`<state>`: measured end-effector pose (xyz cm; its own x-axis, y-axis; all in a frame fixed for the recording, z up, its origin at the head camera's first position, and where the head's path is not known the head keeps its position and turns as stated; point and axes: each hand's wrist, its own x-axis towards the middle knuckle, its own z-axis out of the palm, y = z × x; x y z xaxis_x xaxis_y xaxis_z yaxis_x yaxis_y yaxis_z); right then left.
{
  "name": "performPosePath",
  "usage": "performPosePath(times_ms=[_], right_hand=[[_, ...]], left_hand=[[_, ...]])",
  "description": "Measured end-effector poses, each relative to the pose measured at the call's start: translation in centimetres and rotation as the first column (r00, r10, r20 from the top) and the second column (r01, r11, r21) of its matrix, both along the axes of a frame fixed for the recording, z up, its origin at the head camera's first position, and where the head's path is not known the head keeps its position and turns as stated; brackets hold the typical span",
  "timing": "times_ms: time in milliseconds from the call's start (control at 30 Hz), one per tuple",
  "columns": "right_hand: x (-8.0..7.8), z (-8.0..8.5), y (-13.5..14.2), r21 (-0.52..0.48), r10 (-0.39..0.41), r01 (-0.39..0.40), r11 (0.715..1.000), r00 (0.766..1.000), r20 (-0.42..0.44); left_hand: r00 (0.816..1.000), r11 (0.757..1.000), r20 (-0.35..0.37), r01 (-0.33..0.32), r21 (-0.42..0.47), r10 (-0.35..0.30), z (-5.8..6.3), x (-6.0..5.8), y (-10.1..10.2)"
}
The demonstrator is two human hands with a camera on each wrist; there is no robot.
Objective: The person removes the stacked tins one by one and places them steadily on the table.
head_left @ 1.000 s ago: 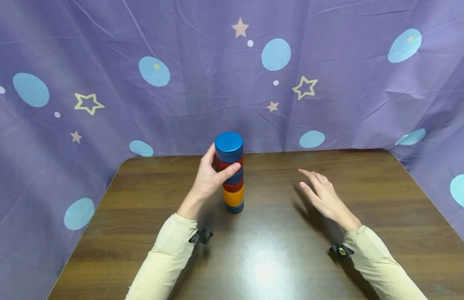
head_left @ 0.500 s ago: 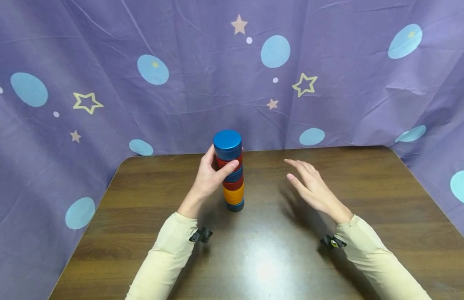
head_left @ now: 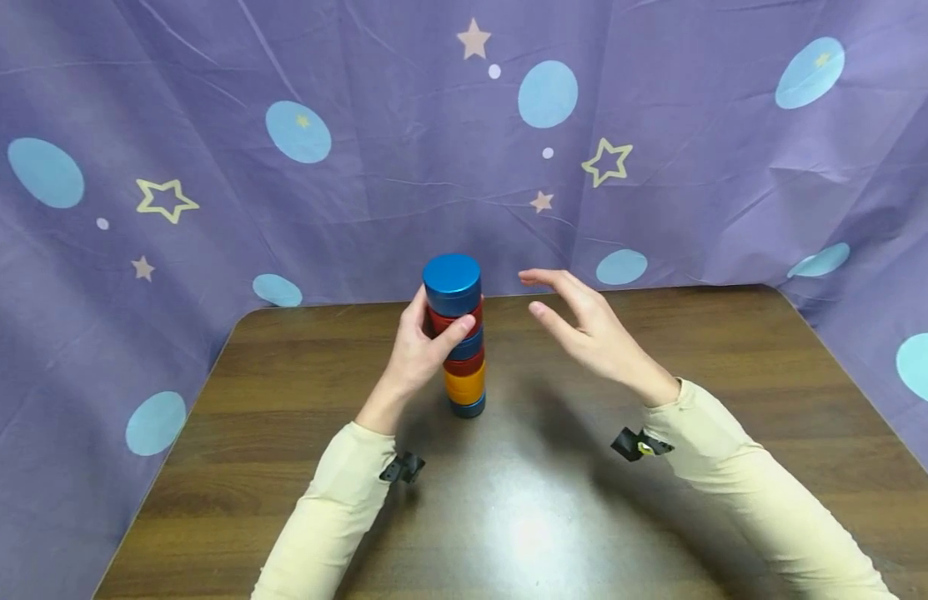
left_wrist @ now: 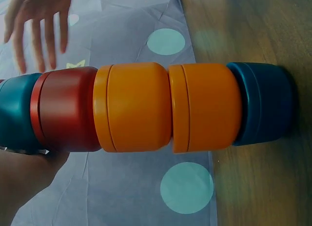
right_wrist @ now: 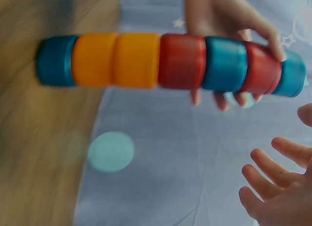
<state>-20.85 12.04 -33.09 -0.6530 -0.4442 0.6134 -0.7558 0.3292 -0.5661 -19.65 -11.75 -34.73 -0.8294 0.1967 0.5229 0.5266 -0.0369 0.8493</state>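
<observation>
One hand, your left (head_left: 417, 357), grips a seven-piece stack (head_left: 467, 347) near its top; your right hand (head_left: 594, 333) hovers beside it, thumb and fingers apart. The blue, red and orange stack stands on a glossy brown worktop (head_left: 283, 400), backed by a purple star-printed curtain (head_left: 411, 192).
</observation>
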Motion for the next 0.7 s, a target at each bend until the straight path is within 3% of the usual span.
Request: performPosePath(times_ms=[367,700], right_hand=[[0.3,3.5,-2.0,-0.147,0.157,-0.139,0.979,0.980,0.123],[0.2,4.4,-4.2,-0.276,0.296,-0.241,0.931,0.938,0.180]], left_hand=[[1.000,0.999,0.012,0.022,0.034,-0.022,-0.1,0.0,0.0],[1.000,1.000,0.020,-0.004,0.016,0.004,-0.1,-0.1,-0.2]])
